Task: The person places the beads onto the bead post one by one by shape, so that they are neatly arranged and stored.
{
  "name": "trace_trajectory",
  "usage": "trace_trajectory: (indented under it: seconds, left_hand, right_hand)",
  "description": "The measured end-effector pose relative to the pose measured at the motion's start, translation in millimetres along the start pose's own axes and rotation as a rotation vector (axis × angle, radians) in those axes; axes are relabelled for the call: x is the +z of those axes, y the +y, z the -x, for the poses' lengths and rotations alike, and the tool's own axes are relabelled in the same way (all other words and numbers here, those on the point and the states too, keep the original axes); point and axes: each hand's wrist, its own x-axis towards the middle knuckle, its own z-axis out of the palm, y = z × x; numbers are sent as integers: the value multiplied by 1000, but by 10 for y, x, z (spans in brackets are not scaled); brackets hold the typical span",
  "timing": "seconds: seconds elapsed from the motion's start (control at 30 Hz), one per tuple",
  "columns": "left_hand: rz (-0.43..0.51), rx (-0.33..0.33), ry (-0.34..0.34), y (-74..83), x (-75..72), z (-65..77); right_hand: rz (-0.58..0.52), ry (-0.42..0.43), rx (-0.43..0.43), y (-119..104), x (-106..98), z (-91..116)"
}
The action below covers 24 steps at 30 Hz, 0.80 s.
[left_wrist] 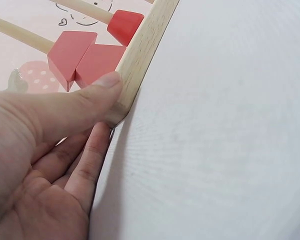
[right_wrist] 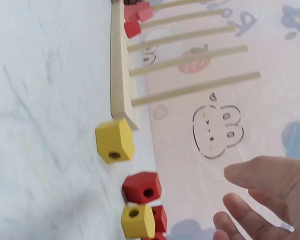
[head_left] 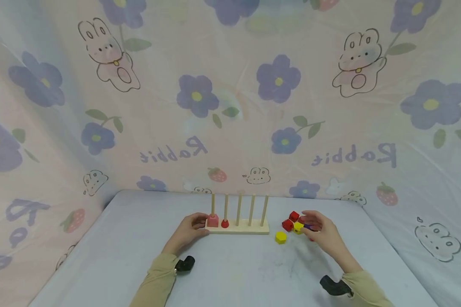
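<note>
My left hand (head_left: 187, 232) grips the left end of a wooden peg stand (head_left: 240, 230), its thumb on the front edge and fingers round the end. Two pink blocks (left_wrist: 80, 57) are stacked on the leftmost of several upright pegs. A small red block (head_left: 225, 224) sits on the second peg. To the right of the stand, my right hand (head_left: 324, 233) hovers over loose blocks, thumb and fingers apart with nothing visible between them. Beneath its fingertips in the head view are a yellow block (head_left: 297, 228) and a dark purple piece (head_left: 311, 227), partly hidden by the hand.
Several red blocks (head_left: 287, 225) lie clustered left of the right hand, some with a hole showing. Another yellow block (head_left: 281, 237) lies apart, nearer the stand's right end. A white table (head_left: 230, 273) reaches back to a curtain (head_left: 230, 128) printed with rabbits and flowers.
</note>
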Motion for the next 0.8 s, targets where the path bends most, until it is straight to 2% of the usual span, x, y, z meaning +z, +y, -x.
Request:
trace_trajectory:
  seconds: [0.3, 0.8]
  left_hand:
    - [-4, -6, -4, 15, 6, 8]
    - [-9, -5, -1, -34, 5, -8]
  right_hand:
    - [61, -5, 45, 185, -170, 70]
    - [40, -54, 115, 496, -140, 93]
